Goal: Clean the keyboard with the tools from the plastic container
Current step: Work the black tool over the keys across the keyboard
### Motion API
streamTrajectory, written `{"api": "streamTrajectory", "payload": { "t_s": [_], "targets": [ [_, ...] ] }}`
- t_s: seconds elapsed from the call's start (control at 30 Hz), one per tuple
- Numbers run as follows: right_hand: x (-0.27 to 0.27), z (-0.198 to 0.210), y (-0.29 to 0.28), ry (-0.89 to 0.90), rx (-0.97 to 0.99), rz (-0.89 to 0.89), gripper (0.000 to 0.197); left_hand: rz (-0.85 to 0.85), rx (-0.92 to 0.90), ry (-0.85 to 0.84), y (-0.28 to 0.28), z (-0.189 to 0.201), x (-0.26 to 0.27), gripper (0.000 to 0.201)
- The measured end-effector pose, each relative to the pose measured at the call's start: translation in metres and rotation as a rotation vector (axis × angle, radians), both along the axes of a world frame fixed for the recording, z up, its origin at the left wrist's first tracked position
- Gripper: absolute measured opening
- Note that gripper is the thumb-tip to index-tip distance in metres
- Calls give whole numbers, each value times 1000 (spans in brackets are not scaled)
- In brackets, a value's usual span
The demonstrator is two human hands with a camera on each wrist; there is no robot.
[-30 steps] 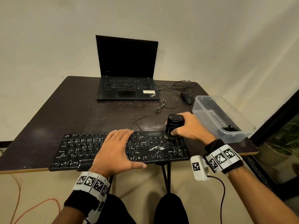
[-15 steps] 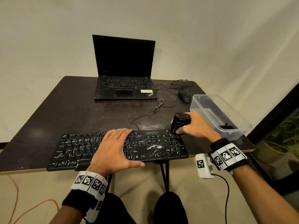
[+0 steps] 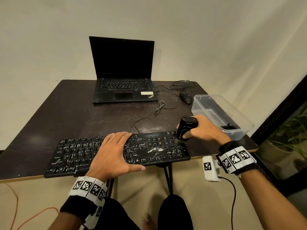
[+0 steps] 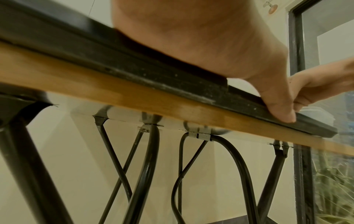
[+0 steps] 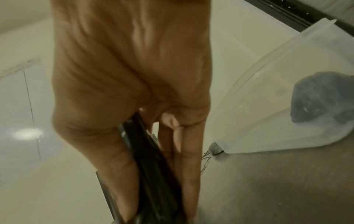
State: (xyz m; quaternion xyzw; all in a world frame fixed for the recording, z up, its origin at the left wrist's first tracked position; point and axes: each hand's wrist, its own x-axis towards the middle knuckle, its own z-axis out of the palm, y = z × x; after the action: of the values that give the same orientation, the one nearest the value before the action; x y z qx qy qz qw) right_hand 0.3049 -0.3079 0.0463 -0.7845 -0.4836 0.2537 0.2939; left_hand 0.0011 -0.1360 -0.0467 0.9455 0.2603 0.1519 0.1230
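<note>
I count one keyboard (image 3: 116,153) along the table's (image 3: 66,117) near edge. My left hand (image 3: 114,155) lies flat across its middle, fingers straight, grasping nothing. Behind stand one laptop (image 3: 123,72) and one mouse (image 3: 186,97). My right hand (image 3: 201,128) clasps one black handheld cleaner (image 3: 186,127) over the keyboard's right end. One plastic container (image 3: 221,113) sits rightmost, something dark inside.

Keyboard (image 3: 79,153): matt black plastic, smeared white. Container (image 3: 232,113): clear smooth plastic. Desk (image 3: 66,117): dark, scuffed top, wood edge, glossy black metal legs (image 4: 145,174).
</note>
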Motion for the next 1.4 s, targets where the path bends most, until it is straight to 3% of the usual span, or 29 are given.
{"api": "streamTrajectory", "payload": {
  "t_s": [0.1, 0.2, 0.53, 0.87, 1.0, 1.1, 1.23, 1.33, 1.4],
  "targets": [
    [0, 2, -3, 20, -68, 75, 38, 3, -1, -7, 1, 0, 0, 138],
    [-2, 1, -5, -19, -6, 24, 38, 9, -7, 5, 0, 1, 0, 139],
    [-15, -6, -9, 5, 4, 133, 41, 7, -3, 2, 0, 2, -1, 138],
    [-19, -11, -6, -36, 26, -11, 39, 2, 7, -3, 0, 1, 0, 137],
    [-26, -10, -6, -44, 0, 80, 40, 1, 11, -12, 1, 0, 0, 136],
    [-26, -11, -7, -61, 42, -21, 39, 0, 7, -16, 0, 0, 0, 136],
    [-35, -17, -14, -70, 29, -12, 39, 0, 6, -14, 1, 0, 0, 137],
    [-33, -22, -22, -95, 87, -144, 34, -1, 12, -18, 2, -2, 1, 136],
    [-42, -22, -21, -112, 85, -124, 35, 1, 12, -29, 3, -3, 1, 136]
  ]
}}
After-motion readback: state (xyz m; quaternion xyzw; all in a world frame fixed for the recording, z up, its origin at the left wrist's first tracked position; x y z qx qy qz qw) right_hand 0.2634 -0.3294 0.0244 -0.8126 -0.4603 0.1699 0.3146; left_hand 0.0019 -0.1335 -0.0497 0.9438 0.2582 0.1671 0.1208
